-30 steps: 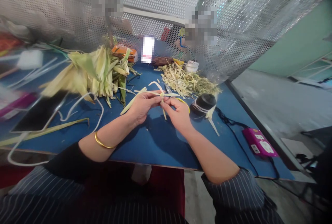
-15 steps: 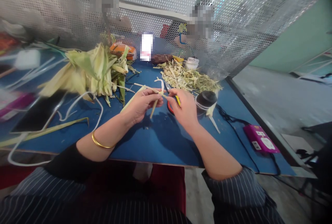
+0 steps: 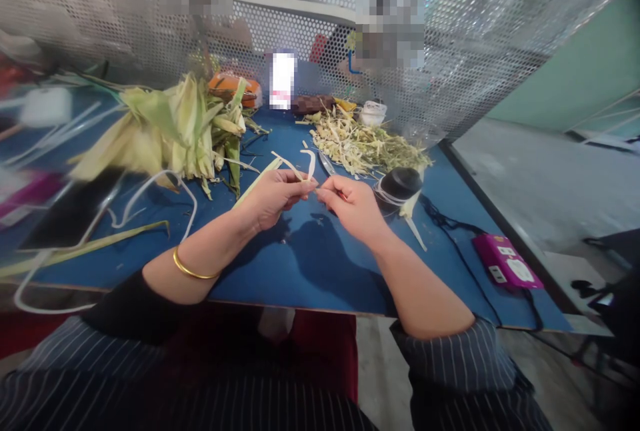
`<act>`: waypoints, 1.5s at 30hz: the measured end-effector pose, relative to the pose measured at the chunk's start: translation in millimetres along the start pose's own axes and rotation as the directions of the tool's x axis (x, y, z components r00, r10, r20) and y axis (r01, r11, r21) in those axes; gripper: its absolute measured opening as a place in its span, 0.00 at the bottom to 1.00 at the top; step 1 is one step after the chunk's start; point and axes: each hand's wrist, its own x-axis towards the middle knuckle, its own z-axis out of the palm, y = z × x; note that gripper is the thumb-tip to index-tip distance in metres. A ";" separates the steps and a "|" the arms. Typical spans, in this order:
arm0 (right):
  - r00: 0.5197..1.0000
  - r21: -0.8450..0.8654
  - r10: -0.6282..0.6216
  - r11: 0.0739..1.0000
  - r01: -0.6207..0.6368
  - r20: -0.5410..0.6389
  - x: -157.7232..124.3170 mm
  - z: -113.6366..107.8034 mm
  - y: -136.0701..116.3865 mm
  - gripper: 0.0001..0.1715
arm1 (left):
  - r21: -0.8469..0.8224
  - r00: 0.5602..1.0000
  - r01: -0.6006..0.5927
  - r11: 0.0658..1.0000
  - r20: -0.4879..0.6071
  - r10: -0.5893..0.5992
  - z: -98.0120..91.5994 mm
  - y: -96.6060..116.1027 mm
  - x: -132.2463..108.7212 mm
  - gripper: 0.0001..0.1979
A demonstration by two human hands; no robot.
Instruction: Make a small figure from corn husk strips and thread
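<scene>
Narrow pale corn husk strips (image 3: 311,163) rise in a small curl from the fingertips of my left hand (image 3: 273,199), which is closed in a pinch on them. A longer flat husk piece (image 3: 260,181) shows behind that hand. My right hand (image 3: 353,208) sits just to the right, its thumb and index finger pinched at the lower end of the strips; what lies between those fingertips is mostly hidden. Beyond the right hand lie scissors (image 3: 327,163), their handles covered by the hand. Beside it stands a black spool (image 3: 400,184) wound with white cord.
A bundle of corn husks (image 3: 187,128) lies at the left, near a white cable (image 3: 187,208). Shredded husk (image 3: 360,144) is heaped at the back. A purple power box (image 3: 505,261) sits at the right edge. A perforated metal screen (image 3: 300,28) stands behind the blue table (image 3: 300,278).
The strip end that hung below my fingers has gone from sight. My right hand has turned slightly, and its fingertips now pinch close to my left fingertips. The view has shifted a little.
</scene>
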 end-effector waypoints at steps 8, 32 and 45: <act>0.995 0.135 0.052 0.989 -0.062 0.080 1.9 -5.6 0.2 0.15 | 0.025 0.997 0.061 0.998 0.047 -0.062 -5.4 9.3 1.9 0.08; 0.953 0.447 0.256 0.880 -0.161 -0.162 7.7 9.5 15.0 0.10 | 0.253 0.999 -0.027 0.967 0.051 0.015 2.9 2.6 -2.7 0.11; 0.971 0.380 0.218 0.910 -0.164 -0.102 8.0 11.2 11.7 0.10 | 0.402 0.987 -0.098 0.910 0.159 0.036 12.0 2.3 -8.0 0.07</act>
